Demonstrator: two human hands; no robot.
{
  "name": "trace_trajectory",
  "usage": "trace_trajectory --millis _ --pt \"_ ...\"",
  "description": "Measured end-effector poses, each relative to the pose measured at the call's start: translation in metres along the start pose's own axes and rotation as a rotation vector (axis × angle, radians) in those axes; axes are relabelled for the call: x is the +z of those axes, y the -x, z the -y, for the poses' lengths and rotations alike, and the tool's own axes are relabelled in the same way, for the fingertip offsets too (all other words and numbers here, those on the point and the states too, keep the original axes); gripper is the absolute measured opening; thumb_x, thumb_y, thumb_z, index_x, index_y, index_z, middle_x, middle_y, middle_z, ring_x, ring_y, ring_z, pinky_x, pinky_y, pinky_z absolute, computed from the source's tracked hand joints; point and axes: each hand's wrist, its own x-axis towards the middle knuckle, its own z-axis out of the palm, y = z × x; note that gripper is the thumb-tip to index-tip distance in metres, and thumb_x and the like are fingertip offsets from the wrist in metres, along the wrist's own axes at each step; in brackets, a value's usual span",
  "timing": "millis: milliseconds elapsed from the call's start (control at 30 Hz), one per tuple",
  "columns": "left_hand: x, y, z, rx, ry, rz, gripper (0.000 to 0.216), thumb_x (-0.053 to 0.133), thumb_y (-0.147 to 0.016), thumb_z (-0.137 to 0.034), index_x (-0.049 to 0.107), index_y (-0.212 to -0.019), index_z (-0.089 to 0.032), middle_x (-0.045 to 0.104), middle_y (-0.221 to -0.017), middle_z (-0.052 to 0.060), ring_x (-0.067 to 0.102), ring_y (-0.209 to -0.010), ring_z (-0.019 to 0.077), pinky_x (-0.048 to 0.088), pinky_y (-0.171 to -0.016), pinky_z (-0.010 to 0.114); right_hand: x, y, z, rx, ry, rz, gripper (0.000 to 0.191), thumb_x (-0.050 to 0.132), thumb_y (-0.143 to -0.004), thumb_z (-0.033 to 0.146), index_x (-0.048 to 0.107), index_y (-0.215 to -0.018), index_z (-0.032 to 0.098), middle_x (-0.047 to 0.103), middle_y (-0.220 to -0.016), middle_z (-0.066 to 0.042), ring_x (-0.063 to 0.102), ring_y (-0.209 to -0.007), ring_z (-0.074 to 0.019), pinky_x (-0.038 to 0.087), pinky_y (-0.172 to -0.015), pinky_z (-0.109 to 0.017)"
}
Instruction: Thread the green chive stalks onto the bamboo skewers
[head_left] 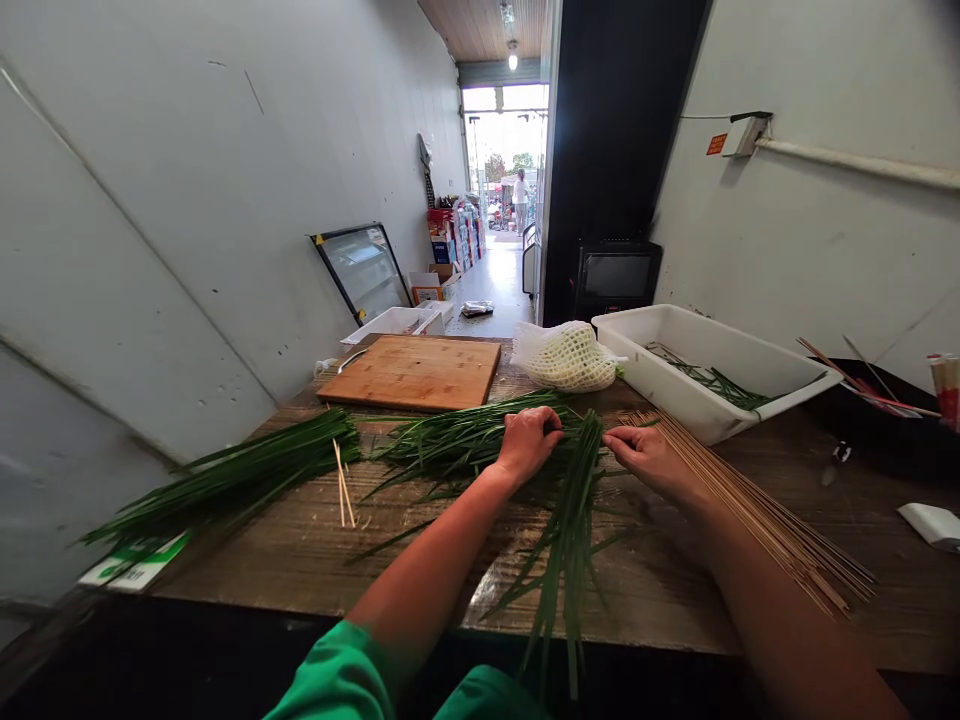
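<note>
A bunch of long green chives (571,530) lies between my hands, its leaf tips hanging over the table's front edge. Left of its bundled end, my left hand (529,442) is closed with curled fingers, above a larger pile of chives (450,440). My right hand (646,458) pinches thumb and fingers together just right of that end. Anything thin within either grip is too small to make out. Long bamboo skewers (750,510) lie in a bundle beside and partly under my right forearm. Another chive bundle (247,472) rests at the left.
Short sticks (342,485) lie beside the left bundle. Behind are a wooden cutting board (420,370), a foam-netted item (574,357) and a white bin (720,400) with some greens inside. A dark tray (892,440) with sticks and a white box (931,525) stand right.
</note>
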Motion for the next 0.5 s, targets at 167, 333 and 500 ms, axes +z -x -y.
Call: trace_trajectory --millis 167,333,500 --pt "0.003 -0.002 0.005 0.016 0.098 -0.051 0.008 0.063 -0.076 -0.022 0.067 -0.083 -0.019 0.069 -0.081 0.001 0.061 -0.078 0.015 0.044 -0.074 0.027 -0.001 0.001 0.002 -0.002 0.006 0.01 0.038 0.046 -0.079 0.047 0.062 -0.067 0.015 0.043 -0.052 0.002 0.035 -0.051 -0.011 0.027 -0.047 -0.023" --pt "0.007 -0.004 0.011 -0.026 0.153 -0.078 0.025 0.061 -0.077 -0.017 0.066 -0.101 -0.019 0.07 -0.085 0.002 0.062 -0.078 0.0149 0.047 -0.077 0.027 0.0 0.001 0.002 -0.02 0.025 0.007 0.039 0.045 -0.08 0.047 0.064 -0.07 0.015 0.045 -0.055 0.001 0.037 -0.054 -0.0113 0.029 -0.047 -0.023" --pt "0.003 -0.005 0.01 -0.018 0.185 -0.123 0.015 0.057 -0.079 -0.017 0.069 -0.088 -0.018 0.071 -0.089 0.003 0.063 -0.083 0.015 0.047 -0.08 0.027 0.0 0.001 0.0 -0.03 0.051 0.014 0.038 0.044 -0.079 0.048 0.061 -0.065 0.016 0.041 -0.053 0.002 0.034 -0.051 -0.011 0.027 -0.046 -0.023"
